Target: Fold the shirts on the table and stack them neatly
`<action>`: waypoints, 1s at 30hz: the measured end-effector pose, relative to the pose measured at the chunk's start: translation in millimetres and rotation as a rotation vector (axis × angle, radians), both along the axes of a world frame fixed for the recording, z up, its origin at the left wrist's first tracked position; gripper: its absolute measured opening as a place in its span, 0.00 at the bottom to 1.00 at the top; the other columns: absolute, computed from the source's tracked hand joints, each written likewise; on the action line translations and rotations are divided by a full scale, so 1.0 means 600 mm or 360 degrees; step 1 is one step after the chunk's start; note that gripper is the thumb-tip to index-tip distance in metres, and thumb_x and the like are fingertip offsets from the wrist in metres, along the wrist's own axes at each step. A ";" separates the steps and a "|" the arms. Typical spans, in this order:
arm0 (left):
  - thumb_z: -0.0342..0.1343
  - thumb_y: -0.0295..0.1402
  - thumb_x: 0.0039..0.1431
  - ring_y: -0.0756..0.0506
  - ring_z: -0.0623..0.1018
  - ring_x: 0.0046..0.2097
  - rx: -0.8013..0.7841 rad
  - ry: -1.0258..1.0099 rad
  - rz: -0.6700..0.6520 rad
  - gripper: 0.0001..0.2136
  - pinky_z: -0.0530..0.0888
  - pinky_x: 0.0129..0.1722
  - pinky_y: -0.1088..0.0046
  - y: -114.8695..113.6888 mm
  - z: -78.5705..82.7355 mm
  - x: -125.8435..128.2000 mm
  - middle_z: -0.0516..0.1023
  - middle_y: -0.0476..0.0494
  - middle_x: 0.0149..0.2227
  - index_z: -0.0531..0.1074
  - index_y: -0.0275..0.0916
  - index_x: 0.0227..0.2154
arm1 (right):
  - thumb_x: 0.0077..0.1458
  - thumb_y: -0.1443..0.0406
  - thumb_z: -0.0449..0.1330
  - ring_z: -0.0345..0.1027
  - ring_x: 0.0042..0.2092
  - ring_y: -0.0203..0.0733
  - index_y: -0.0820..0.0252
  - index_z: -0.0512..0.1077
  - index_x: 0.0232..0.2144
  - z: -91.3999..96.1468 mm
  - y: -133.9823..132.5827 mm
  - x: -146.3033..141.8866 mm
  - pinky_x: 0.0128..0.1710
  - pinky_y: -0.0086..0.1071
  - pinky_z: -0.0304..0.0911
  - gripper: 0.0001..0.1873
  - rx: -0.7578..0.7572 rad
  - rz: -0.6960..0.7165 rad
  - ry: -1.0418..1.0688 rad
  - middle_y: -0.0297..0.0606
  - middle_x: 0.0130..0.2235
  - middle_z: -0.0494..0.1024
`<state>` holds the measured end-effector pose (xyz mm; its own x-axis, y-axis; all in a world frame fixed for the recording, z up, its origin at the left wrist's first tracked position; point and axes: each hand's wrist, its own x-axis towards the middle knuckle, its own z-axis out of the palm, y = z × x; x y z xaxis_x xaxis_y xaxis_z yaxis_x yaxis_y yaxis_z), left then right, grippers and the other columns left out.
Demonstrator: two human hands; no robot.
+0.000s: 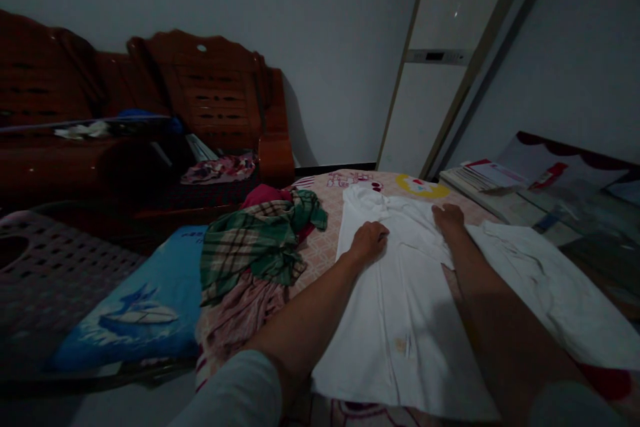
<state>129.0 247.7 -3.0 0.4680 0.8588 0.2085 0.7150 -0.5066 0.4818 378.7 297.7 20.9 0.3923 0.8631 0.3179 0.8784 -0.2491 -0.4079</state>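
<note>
A white shirt [400,307] lies spread flat on a table covered with a patterned pink cloth [320,250]. Both my arms reach forward over it. My left hand [369,240] rests near the shirt's upper part with its fingers curled into the fabric. My right hand [449,219] presses on the shirt near the collar, its fingers bent down on the cloth. A second white garment [545,280] lies to the right, partly under my right forearm.
A heap of clothes [260,247], green plaid on top with pink beneath, sits left of the shirt. A blue printed cushion [145,307] lies further left. A dark wooden sofa [200,100] stands behind. Papers [485,177] lie at right, near a white fridge [435,67].
</note>
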 end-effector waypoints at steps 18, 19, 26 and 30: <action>0.53 0.21 0.56 0.47 0.77 0.41 -0.0063 -0.0610 0.0255 0.11 0.71 0.47 0.72 0.027 -0.016 0.000 0.80 0.44 0.39 0.77 0.36 0.38 | 0.40 0.66 0.57 0.70 0.33 0.41 0.60 0.76 0.22 -0.004 -0.047 -0.080 0.34 0.31 0.63 0.07 -0.0064 0.1376 0.0817 0.35 0.30 0.79; 0.53 0.21 0.55 0.48 0.77 0.40 -0.0080 -0.0683 0.0300 0.11 0.72 0.45 0.72 0.029 -0.017 -0.001 0.80 0.45 0.37 0.77 0.37 0.38 | 0.41 0.66 0.58 0.70 0.33 0.40 0.61 0.77 0.23 -0.004 -0.055 -0.082 0.34 0.31 0.63 0.08 -0.0181 0.1439 0.0839 0.36 0.31 0.79; 0.54 0.20 0.52 0.49 0.77 0.37 -0.0139 -0.0851 0.0353 0.12 0.73 0.43 0.73 0.035 -0.018 -0.005 0.79 0.47 0.36 0.74 0.36 0.39 | 0.45 0.57 0.67 0.72 0.34 0.43 0.60 0.79 0.36 -0.012 -0.065 -0.115 0.38 0.37 0.65 0.16 -0.0128 0.1278 0.0537 0.39 0.34 0.81; 0.52 0.20 0.54 0.48 0.79 0.41 -0.0120 -0.0855 0.0413 0.15 0.75 0.45 0.72 0.056 0.004 -0.010 0.79 0.43 0.44 0.74 0.37 0.43 | 0.44 0.63 0.69 0.73 0.37 0.45 0.59 0.79 0.39 -0.019 -0.067 -0.130 0.41 0.37 0.64 0.17 0.0020 0.1300 0.0104 0.39 0.35 0.80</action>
<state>122.7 281.5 -0.8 0.0868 0.9524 0.2921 0.4571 -0.2986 0.8378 300.6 257.8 9.4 -0.3403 0.8813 0.3279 0.7551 0.4640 -0.4632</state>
